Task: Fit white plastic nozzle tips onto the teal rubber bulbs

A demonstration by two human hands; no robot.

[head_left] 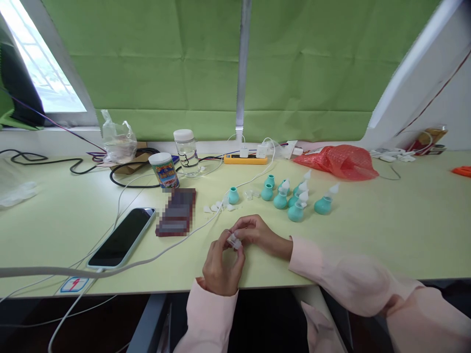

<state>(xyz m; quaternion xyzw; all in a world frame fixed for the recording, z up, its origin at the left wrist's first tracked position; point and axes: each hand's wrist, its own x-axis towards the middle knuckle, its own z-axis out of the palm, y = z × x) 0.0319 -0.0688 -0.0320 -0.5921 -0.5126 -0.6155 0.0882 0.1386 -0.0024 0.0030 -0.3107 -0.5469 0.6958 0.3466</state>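
Observation:
Near the table's front edge, my left hand [221, 267] pinches a small clear plastic piece [234, 240] between thumb and forefinger. My right hand [257, 234] meets it from the right, its fingertips closed on the same piece. Beyond my hands a teal rubber bulb [233, 195] with an open neck stands alone, beside small white pieces [217, 207] and clear plastic bits [251, 194]. Farther right several teal bulbs are grouped; some have open necks, like this bulb [267, 192], others carry clear-and-white pointed tips [303, 197]. One tipped bulb [324, 205] sits apart at the right.
A white cable [158, 256] crosses the table left of my hands. A phone [123, 238], a dark red pixelated item [176, 212], a printed canister [164, 170] and a clear jar [187, 154] lie left. Behind are a power strip [235, 160] and red bubble wrap [342, 162].

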